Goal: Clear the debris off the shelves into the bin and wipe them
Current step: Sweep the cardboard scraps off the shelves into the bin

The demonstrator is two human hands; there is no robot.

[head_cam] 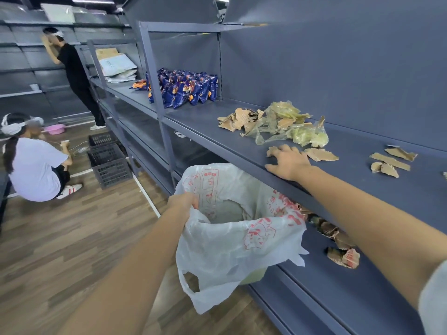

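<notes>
Cardboard scraps were strewn on the shelf above the bag-lined bin, gripped at its rim by the left hand; the right hand was spread flat among them. Pieces could be swept past the sagging mouth.

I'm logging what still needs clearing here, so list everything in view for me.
shelf: one long unit, grey-blue, along the right
cardboard scraps: many, brown, upper shelf, heaped and scattered
plastic film: one crumpled wad, yellowish, beside the heap
crumpled packaging: several, brown, lower shelf
snack packets: one row, blue, further along the shelf
bin bag: one, white with red print, below the shelf edge
crates: two, black, floor
basin: one, pink, floor
other people: two, one crouching, one standing, at left
left hand: grips the bag's rim
right hand: flat on the shelf, fingers spread
</notes>
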